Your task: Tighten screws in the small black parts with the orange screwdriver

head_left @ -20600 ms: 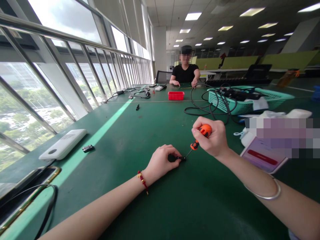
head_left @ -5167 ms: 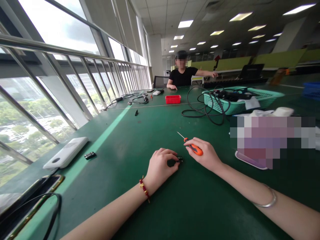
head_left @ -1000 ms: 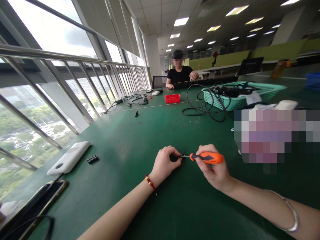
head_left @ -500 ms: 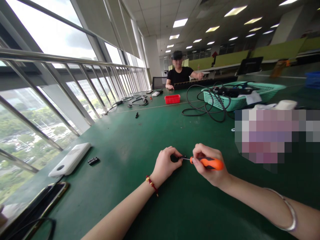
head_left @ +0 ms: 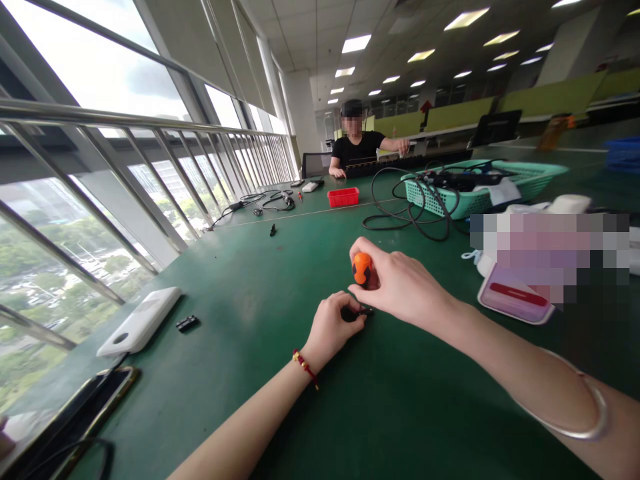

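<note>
My left hand [head_left: 336, 325] rests on the green table, its thumb and fingers pinching a small black part [head_left: 367, 311] whose exact kind I cannot make out. Just above and to the right, my right hand [head_left: 397, 275] grips a screwdriver [head_left: 362, 268] by its orange and black handle. The handle's end faces me, so the tool stands roughly upright; its shaft and tip are hidden behind my hands. Whether the tip touches the black part I cannot tell. Another small black piece [head_left: 188, 324] lies off to the left on the table.
A white power bank [head_left: 140, 321] and a phone [head_left: 95, 413] lie at left. Farther back are a small black item [head_left: 273, 230], a red tray [head_left: 343, 197], black cables [head_left: 385, 220] and a green basket [head_left: 530, 183]. Across the table sits a person [head_left: 356, 147].
My right hand has moved left and up, turning the screwdriver from lying nearly level to roughly upright over the black part. My left hand has stayed in place.
</note>
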{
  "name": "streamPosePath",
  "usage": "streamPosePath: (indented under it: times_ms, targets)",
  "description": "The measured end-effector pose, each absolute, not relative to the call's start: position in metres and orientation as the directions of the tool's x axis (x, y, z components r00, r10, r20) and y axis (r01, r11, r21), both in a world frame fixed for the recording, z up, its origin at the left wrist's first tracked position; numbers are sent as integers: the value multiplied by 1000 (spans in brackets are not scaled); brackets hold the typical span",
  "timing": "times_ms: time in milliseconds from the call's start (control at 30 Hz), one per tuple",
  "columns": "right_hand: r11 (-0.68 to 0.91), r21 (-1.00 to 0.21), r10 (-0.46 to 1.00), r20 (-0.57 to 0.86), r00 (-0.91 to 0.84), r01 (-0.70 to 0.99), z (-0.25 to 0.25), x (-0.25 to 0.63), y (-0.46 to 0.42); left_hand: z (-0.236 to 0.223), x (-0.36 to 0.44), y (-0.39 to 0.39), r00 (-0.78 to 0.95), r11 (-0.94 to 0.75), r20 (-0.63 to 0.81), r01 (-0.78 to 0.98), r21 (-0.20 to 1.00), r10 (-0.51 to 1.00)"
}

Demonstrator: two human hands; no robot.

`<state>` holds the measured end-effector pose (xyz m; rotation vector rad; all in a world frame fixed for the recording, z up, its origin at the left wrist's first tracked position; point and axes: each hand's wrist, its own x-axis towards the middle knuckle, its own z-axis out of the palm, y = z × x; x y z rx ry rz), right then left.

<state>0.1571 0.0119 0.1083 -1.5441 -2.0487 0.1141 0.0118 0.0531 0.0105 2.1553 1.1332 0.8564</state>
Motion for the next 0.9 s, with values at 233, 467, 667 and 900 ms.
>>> streamPosePath:
  times_ms: [233, 467, 667, 900]
  targets:
    - [327, -398, 903, 400, -159, 857, 106, 165, 8, 10, 12, 53, 446, -501, 289, 490, 713, 847]
    - [409, -424, 763, 644, -48, 808, 91, 154, 7, 11, 12, 53, 452, -489, 270, 489, 723, 850]
    - [409, -280, 816, 539, -211, 868, 112, 164, -3, 11, 12, 53, 457, -502, 276, 507, 700, 846]
    - [337, -249, 847, 502, -177, 908, 120, 169, -7, 11, 12, 52, 457, -499, 278, 487, 717, 845]
